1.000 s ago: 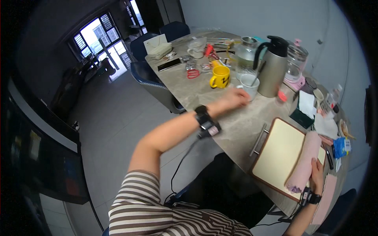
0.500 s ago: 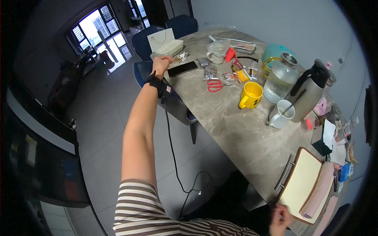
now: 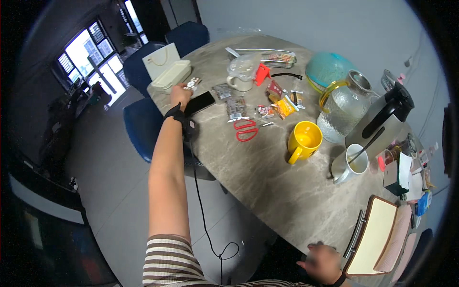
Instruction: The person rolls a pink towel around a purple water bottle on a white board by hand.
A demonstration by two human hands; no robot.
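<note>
My left arm stretches far out over the grey stone table (image 3: 267, 182). My left hand (image 3: 180, 94) is at the table's far left corner, its fingers closed around a small patterned packet (image 3: 192, 82). A black phone (image 3: 200, 103) lies just right of that hand, and a cream lidded box (image 3: 171, 76) sits just beyond it. My right hand (image 3: 324, 260) rests at the table's near edge with its fingers apart and nothing in it, next to a brown-rimmed tray (image 3: 356, 234) with a cream board and a pink cloth.
Red scissors (image 3: 245, 130), snack packets (image 3: 282, 106), a yellow mug (image 3: 303, 141), a glass jug (image 3: 343, 107), a steel thermos (image 3: 382, 125), a white cup with a spoon (image 3: 348, 165) and a teal bowl (image 3: 329, 69) stand on the table. Blue chairs (image 3: 143, 126) line its left side.
My left arm has swung from the table's middle out to the far left corner and closed on the packet. My right hand has left the pink cloth and moved to the near edge.
</note>
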